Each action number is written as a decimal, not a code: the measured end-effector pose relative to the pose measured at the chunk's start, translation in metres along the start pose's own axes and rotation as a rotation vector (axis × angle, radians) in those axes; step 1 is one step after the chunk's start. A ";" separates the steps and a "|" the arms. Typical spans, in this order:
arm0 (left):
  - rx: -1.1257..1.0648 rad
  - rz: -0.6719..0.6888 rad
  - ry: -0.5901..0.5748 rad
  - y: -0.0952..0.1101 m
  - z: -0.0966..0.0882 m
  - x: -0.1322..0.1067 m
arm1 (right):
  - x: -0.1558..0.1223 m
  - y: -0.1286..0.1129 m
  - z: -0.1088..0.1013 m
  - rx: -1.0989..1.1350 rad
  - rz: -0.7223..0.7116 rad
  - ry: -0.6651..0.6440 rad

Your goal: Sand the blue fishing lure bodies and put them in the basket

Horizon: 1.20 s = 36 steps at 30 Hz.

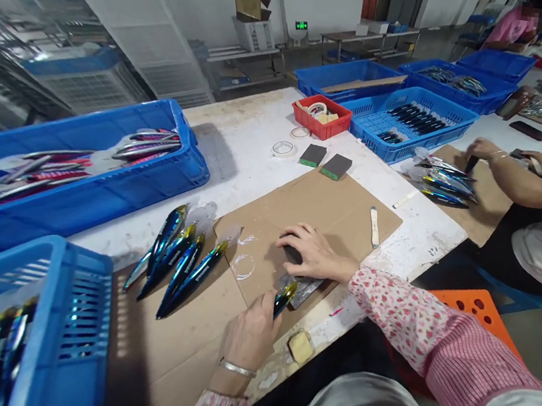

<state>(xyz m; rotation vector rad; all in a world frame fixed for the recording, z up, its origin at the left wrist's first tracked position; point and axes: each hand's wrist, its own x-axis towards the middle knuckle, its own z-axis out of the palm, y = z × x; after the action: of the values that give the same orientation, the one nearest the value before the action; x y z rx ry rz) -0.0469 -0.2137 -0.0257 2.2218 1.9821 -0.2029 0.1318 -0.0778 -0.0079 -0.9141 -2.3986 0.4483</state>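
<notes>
My left hand [254,334] is closed around a dark blue fishing lure [286,296], whose yellow-green head sticks out towards my right hand. My right hand [314,254] is curled over a black sanding block [293,254] just above the cardboard. Under the lure's head is a flat grey piece [307,294], partly hidden by my right hand. Several blue-black fishing lures [194,273] with clear lips lie side by side to the left of my hands. The cardboard sheet [280,207] beneath bears white scuff marks.
Blue crates [81,311] with more lures stand at left. Two sanding blocks [336,165], tape [283,148] and a red basket [330,129] sit farther back. A white-handled tool [374,226] lies at right. A yellow block [300,347] is near the table edge. A co-worker's arms [524,173] work at right.
</notes>
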 end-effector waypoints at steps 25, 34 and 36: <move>0.068 0.003 -0.034 0.004 -0.006 0.000 | 0.006 -0.014 -0.003 -0.001 0.090 -0.102; 0.055 0.017 -0.022 0.003 -0.006 -0.001 | 0.007 -0.009 -0.001 0.003 0.070 -0.106; 0.069 0.015 -0.029 0.003 -0.007 -0.001 | 0.008 -0.011 0.001 -0.021 0.073 -0.093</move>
<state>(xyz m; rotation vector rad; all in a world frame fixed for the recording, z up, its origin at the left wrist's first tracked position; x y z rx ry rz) -0.0437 -0.2134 -0.0187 2.2605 1.9723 -0.3042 0.1208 -0.0805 -0.0002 -1.0131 -2.4636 0.5046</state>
